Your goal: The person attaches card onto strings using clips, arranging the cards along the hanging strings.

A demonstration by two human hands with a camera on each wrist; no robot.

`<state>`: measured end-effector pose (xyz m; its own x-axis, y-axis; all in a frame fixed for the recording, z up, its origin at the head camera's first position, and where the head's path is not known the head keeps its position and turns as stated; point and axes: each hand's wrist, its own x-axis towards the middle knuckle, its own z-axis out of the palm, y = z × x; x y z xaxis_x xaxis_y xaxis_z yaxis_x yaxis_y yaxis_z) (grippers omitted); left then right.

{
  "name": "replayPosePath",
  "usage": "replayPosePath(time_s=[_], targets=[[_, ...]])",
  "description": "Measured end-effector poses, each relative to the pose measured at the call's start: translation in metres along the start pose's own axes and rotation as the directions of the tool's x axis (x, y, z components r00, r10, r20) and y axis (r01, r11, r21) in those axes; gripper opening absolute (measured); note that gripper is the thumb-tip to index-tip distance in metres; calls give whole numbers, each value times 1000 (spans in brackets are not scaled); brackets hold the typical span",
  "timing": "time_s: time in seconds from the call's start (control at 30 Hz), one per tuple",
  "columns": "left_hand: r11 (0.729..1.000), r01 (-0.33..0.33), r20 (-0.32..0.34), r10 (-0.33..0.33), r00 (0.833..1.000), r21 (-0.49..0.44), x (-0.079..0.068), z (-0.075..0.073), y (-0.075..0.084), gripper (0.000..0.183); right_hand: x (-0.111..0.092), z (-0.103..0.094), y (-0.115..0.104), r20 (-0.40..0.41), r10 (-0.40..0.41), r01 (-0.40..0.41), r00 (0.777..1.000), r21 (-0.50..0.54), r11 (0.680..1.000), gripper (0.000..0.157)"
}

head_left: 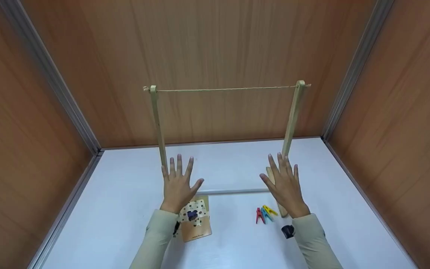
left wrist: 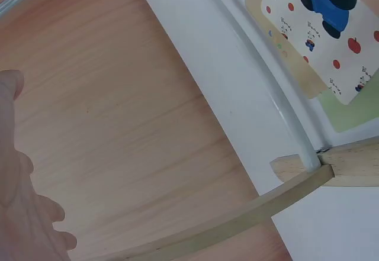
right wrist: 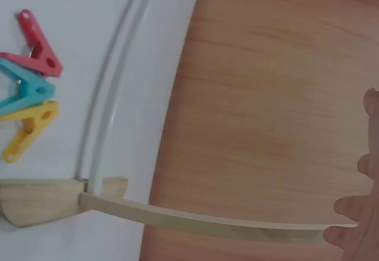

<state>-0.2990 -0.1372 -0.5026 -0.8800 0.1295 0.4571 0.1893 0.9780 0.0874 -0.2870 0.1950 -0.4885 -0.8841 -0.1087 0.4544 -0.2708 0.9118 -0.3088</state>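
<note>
My left hand [head_left: 178, 188] hovers with its fingers spread, holding nothing, in front of the left post of a wooden frame [head_left: 292, 116]. On the other side my right hand [head_left: 285, 188] is likewise spread and bare, before the right post. A string [head_left: 222, 89] runs between the post tops. Below and right of the left hand lie several printed cards or booklets [head_left: 197, 229] with cartoon figures, partly hidden by the wrist. Red [right wrist: 41, 48], blue [right wrist: 26, 87] and yellow [right wrist: 32, 128] clothespins lie side by side on the table, left of the right wrist.
A white bar [head_left: 237, 191] joins the frame's wooden feet [right wrist: 41, 200] low over the white table [head_left: 125, 209]. Wood-grain panels [head_left: 222, 45] with grey metal edges enclose the back and both sides.
</note>
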Motion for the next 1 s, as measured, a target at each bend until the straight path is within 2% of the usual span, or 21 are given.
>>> replayPosePath(time_s=[0.13,0.23,0.33,0.43,0.6,0.77,1.0], targets=[[996,27,27,-25,999,-84,-5,4,-5,78,-5,2,5,-23,-1,3,1000,75,997,68],[986,46,36,-41,999,-161,-9,8,-9,76,-8,4,10,-39,11,-4,999,175,985,65],[971,62,46,-52,998,-230,-13,12,-13,73,-13,6,14,-39,58,-44,998,300,953,63],[952,93,69,-76,995,-293,-18,16,-16,70,-18,9,19,-14,112,-98,994,380,920,61],[911,168,131,-127,983,-377,-27,25,-21,68,-25,15,26,43,157,-160,987,428,890,57],[868,241,203,-167,965,-433,-33,33,-25,65,-31,23,34,82,187,-203,979,457,866,49],[837,341,294,-228,928,-428,-43,44,-29,54,-41,35,43,152,221,-267,963,448,853,43]])
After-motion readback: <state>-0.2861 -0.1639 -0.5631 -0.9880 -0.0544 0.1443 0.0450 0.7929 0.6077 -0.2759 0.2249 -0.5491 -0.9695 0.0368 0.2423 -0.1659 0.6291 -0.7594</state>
